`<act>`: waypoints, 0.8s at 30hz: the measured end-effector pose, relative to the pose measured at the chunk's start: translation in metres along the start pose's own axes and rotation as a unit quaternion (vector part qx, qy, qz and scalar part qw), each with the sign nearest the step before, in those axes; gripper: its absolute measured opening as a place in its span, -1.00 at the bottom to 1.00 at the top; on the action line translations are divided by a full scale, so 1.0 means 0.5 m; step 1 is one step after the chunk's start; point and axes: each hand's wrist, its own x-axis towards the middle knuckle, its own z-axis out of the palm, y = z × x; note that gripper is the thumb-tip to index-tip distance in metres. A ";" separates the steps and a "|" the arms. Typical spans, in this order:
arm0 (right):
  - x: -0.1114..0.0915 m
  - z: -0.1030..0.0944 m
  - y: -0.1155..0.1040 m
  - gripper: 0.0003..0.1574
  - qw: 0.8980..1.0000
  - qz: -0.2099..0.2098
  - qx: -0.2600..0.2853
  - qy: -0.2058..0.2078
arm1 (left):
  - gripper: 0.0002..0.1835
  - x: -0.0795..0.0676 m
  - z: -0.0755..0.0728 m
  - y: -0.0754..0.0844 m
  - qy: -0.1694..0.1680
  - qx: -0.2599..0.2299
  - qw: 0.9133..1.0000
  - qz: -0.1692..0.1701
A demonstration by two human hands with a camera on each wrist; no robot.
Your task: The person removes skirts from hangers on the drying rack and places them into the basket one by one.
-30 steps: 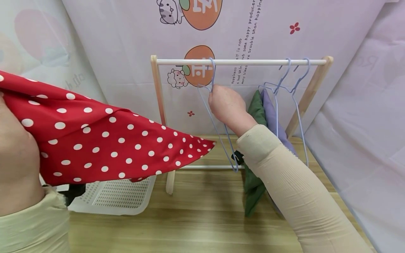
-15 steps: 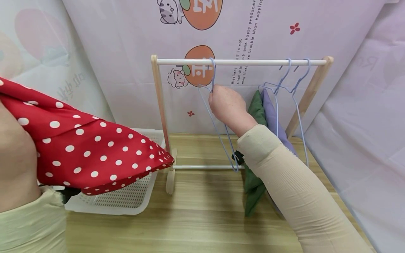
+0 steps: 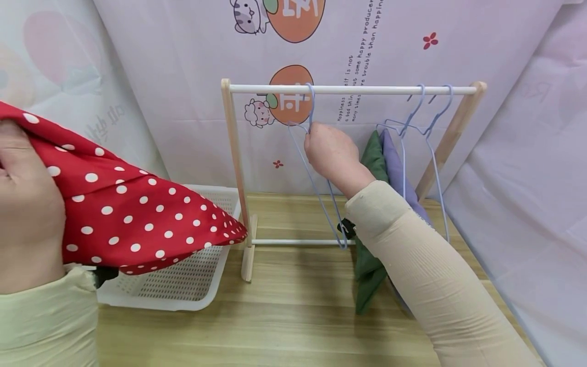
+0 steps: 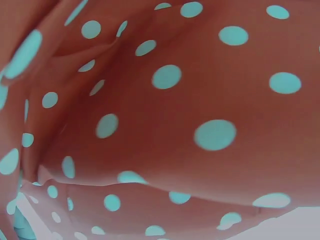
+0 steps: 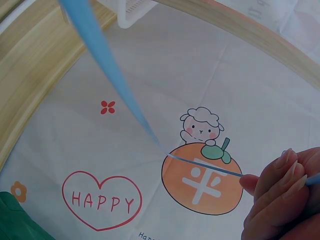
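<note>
At the left of the head view my left hand [image 3: 29, 214] holds a red cloth [image 3: 133, 219] with white polka dots, gripped near its upper left end. Its fingertips are cut off by the frame edge. The cloth's pointed end hangs to the right, over the basket. Folded red fabric [image 4: 190, 110] fills the left wrist view. My right hand [image 3: 332, 153] grips a thin blue wire hanger [image 3: 315, 184] just below its hook, which is over the rack's rail [image 3: 362, 90]. In the right wrist view, the curled fingers [image 5: 282, 192] hold the wire [image 5: 118, 80].
A white perforated basket [image 3: 183, 306] stands on the wooden table [image 3: 284, 326], left of the rack. Two more blue hangers [image 3: 435, 168] hang at the rail's right end. Green fabric [image 3: 373, 153] and purple fabric [image 3: 393, 158] hang there, partly behind my right arm.
The cloth's pointed end has swung left and down, away from the hanger, uncovering the rack's left post and more of the basket. My right hand stays on the hanger.
</note>
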 end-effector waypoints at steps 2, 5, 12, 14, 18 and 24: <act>0.000 0.000 0.000 -0.56 1.000 0.001 0.001 -0.002 | -0.54 0.000 0.000 0.004 -0.021 0.012 1.000 -0.009; 0.000 -0.001 -0.001 -0.57 1.000 0.002 0.004 -0.004 | -0.50 -0.002 -0.004 0.017 -0.069 0.027 0.997 -0.033; -0.001 -0.002 0.000 -0.56 1.000 0.000 0.006 -0.005 | -0.48 -0.003 -0.001 0.026 -0.120 0.040 0.992 0.020; -0.002 -0.002 0.000 -0.57 1.000 -0.001 0.006 -0.005 | -0.46 0.000 0.007 0.019 -0.123 0.035 0.991 0.039; -0.001 -0.002 0.000 -0.56 1.000 0.000 0.008 -0.006 | -0.40 0.010 0.022 -0.002 -0.117 0.027 0.988 0.101; 0.000 -0.002 -0.001 -0.55 1.000 -0.001 0.008 -0.003 | -0.38 0.010 0.031 -0.009 -0.116 0.053 0.981 0.148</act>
